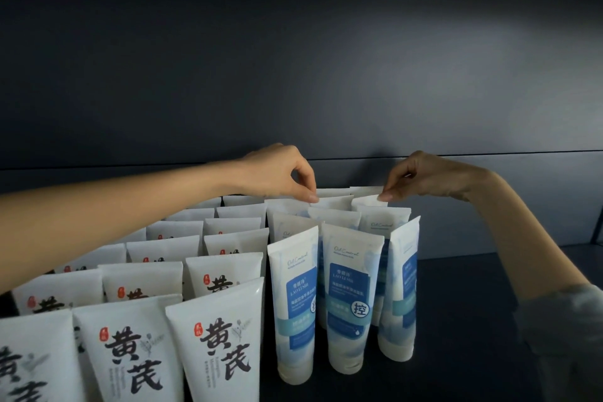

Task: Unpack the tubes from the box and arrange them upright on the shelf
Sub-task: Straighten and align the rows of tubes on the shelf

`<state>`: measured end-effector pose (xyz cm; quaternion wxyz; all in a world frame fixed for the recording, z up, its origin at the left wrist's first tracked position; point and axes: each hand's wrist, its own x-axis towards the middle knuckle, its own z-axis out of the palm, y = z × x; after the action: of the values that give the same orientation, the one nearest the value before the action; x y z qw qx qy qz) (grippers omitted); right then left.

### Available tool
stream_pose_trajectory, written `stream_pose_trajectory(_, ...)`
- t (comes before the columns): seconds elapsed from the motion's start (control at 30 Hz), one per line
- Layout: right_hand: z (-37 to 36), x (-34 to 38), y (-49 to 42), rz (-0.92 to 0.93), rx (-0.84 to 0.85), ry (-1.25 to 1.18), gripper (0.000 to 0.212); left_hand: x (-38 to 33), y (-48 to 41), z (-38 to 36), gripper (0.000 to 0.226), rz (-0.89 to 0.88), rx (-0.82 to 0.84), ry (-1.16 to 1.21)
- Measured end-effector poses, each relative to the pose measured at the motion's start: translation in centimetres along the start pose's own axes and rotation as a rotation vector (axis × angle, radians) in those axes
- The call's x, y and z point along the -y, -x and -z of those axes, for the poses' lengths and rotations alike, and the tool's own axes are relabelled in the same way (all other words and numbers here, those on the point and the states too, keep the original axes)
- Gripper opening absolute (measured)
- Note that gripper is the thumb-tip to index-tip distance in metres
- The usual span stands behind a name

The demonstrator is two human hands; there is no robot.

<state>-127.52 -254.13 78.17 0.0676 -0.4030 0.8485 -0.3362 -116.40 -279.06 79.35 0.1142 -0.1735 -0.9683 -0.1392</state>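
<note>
Head: hands [283, 173] [422, 174] pinch rear tubes [368, 201] behind front rows [352, 290].

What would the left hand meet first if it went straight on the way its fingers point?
The back-row tube right under it: the left hand points its fingers down, and they seem to pinch that tube's crimped top edge. Depth is unclear, so contact is likely, not certain.

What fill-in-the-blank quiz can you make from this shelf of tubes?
1. The blue tubes stand to the ____ of the black-lettered tubes.
2. The blue tubes rest on the shelf with caps pointing ____.
3. The left hand and right hand each pinch a blue tube's ____ edge.
Missing words: right; down; top.
</note>
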Motion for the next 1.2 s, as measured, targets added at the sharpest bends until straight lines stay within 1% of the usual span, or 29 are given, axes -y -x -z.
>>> stream_pose_trajectory(0.33, 0.8, -0.1, 0.8, -0.045, -0.012, 0.05, 0.01, -0.3, 0.2, 0.1, 0.013, 0.01, -0.013, -0.047)
stream_pose_trajectory(0.6, 1.0, -0.3, 0.9, -0.079, -0.017, 0.066, 0.008, 0.0, 0.1, -0.1, 0.016, 0.017, -0.039, -0.104)
stream_pose_trajectory(0.83, 0.8, -0.3, 0.7, -0.075, -0.005, 0.042, 0.006, -0.3, -0.5, -0.5, 0.009, 0.025, -0.008, -0.052)
stream_pose_trajectory(0.93, 0.7, -0.2, 0.5, -0.06, -0.004, 0.042, 0.005, -0.3, -0.7, -0.7, 0.01, 0.028, -0.021, -0.042)
stream_pose_trajectory(1.13, 0.6, 0.0, 0.6, -0.046, -0.012, 0.036, 0.017, -0.6, -0.5, -1.0, 0.012, 0.03, -0.066, -0.008)
stream_pose_trajectory(1.2, 0.6, -0.1, 0.6, -0.043, -0.013, 0.045, 0.016, -0.6, -0.5, -1.0, 0.013, 0.036, -0.07, 0.001)
